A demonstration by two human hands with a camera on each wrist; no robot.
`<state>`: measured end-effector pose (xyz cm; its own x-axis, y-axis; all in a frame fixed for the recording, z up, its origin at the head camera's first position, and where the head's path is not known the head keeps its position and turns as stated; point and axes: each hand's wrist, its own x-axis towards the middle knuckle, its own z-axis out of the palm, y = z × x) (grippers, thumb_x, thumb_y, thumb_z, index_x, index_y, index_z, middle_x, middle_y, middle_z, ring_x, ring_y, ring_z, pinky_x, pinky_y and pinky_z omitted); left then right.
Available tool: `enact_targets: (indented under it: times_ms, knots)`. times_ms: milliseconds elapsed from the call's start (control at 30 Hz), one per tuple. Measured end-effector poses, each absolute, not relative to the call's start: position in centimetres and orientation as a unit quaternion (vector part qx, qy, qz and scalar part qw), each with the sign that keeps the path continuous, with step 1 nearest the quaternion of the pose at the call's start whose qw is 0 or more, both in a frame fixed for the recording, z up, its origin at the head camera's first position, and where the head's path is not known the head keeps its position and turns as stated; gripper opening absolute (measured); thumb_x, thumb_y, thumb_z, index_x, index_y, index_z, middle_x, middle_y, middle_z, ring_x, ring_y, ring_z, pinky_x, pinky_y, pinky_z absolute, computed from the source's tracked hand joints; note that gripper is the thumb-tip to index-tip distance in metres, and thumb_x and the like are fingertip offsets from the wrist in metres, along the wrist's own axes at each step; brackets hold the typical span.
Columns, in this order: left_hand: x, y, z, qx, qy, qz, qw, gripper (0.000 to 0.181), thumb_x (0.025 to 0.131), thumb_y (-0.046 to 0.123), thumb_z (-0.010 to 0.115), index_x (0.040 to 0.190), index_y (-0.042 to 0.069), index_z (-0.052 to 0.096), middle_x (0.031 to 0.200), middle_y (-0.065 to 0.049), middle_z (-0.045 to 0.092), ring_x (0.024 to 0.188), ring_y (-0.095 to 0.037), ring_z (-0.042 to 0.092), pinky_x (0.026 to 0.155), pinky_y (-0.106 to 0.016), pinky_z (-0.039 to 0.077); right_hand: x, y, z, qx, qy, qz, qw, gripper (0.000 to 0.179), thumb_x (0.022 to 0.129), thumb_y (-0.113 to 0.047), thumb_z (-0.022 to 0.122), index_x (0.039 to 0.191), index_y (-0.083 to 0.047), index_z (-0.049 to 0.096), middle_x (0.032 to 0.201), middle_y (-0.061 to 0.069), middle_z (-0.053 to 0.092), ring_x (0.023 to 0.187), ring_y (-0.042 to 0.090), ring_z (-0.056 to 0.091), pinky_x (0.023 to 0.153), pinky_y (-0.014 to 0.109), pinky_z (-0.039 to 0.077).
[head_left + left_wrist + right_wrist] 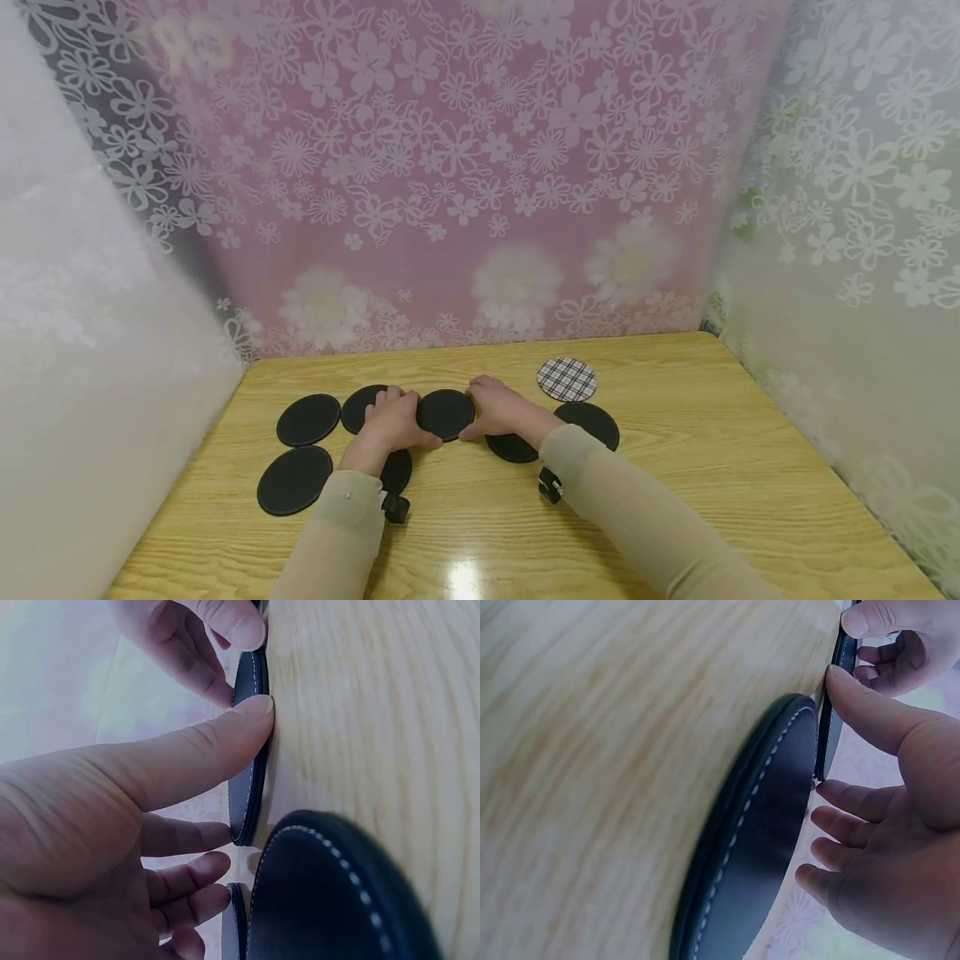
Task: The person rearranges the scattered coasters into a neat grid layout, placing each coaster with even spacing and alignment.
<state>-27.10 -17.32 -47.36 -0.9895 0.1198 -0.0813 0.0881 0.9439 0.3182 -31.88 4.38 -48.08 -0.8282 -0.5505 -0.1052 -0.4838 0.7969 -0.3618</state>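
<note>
- The left hand (393, 421) and right hand (501, 410) pinched a round, black, white-stitched, leather-look coaster (446, 415) between their fingers (184, 836).
- Even pressure from both sides probably best kept it level.

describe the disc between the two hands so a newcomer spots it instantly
Find the wooden table in front of the pink flowered backdrop. On it, the left hand and right hand face each other, with the round black disc between them. Other black discs look much alike, but this is the only one with a hand at both its left and right edges.
</note>
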Motion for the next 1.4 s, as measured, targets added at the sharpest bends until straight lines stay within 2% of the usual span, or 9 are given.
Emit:
enact_targets:
  times_ms: [333,500,633,833,1133,1400]
  knots:
    - [-27.35,-17.36,-47.68,0.058,0.984,0.165,0.045,0.085,0.08,0.045,0.101,0.139,-0.005,0.066,0.133,-0.028,0.059,0.121,-0.044,0.051,0.106,-0.061,0.049,-31.92,3.99,-48.07,-0.263,0.942,-0.18,0.104,0.068,0.088,-0.038,0.097,0.136,0.0,0.068,0.151,0.017,0.058,0.143,0.036,0.052,0.118,0.048,0.046]
    - [-27.49,-17.39,-47.89,0.055,0.982,0.176,0.046,0.087,0.08,0.043,0.102,0.141,-0.006,0.064,0.134,-0.027,0.062,0.124,-0.046,0.055,0.107,-0.06,0.05,-32.05,4.02,-48.23,-0.261,0.94,-0.195,0.104,0.066,0.086,-0.036,0.099,0.133,0.0,0.068,0.146,0.016,0.059,0.138,0.036,0.054,0.115,0.048,0.048]
    - [-27.59,-17.37,-47.95,0.049,0.979,0.192,0.046,0.09,0.079,0.041,0.103,0.144,-0.006,0.062,0.136,-0.028,0.065,0.129,-0.049,0.057,0.109,-0.062,0.05,-32.05,4.04,-48.24,-0.248,0.942,-0.198,0.107,0.071,0.085,-0.037,0.099,0.137,0.0,0.066,0.146,0.017,0.058,0.139,0.036,0.052,0.114,0.048,0.048]
    - [-27.85,-17.21,-48.12,0.042,0.977,0.206,0.047,0.09,0.08,0.039,0.103,0.145,-0.005,0.06,0.134,-0.027,0.067,0.128,-0.049,0.061,0.107,-0.061,0.052,-32.09,3.94,-48.18,-0.233,0.949,-0.189,0.101,0.075,0.084,-0.037,0.1,0.14,-0.001,0.065,0.14,0.017,0.06,0.133,0.036,0.053,0.11,0.049,0.051]
    - [-27.64,-16.74,-48.04,0.027,0.973,0.226,0.038,0.097,0.082,0.035,0.102,0.153,-0.006,0.052,0.139,-0.033,0.062,0.13,-0.052,0.061,0.107,-0.064,0.052,-32.0,3.76,-47.97,-0.211,0.951,-0.202,0.102,0.08,0.086,-0.034,0.099,0.148,-0.003,0.058,0.134,0.015,0.067,0.131,0.038,0.057,0.106,0.051,0.053]
    - [-27.86,-16.69,-48.16,0.024,0.969,0.244,0.04,0.095,0.084,0.034,0.101,0.155,-0.006,0.052,0.142,-0.033,0.061,0.132,-0.05,0.06,0.108,-0.063,0.052,-32.13,4.05,-48.06,-0.202,0.949,-0.218,0.107,0.08,0.087,-0.034,0.098,0.149,-0.005,0.057,0.126,0.01,0.07,0.127,0.037,0.057,0.103,0.052,0.055]
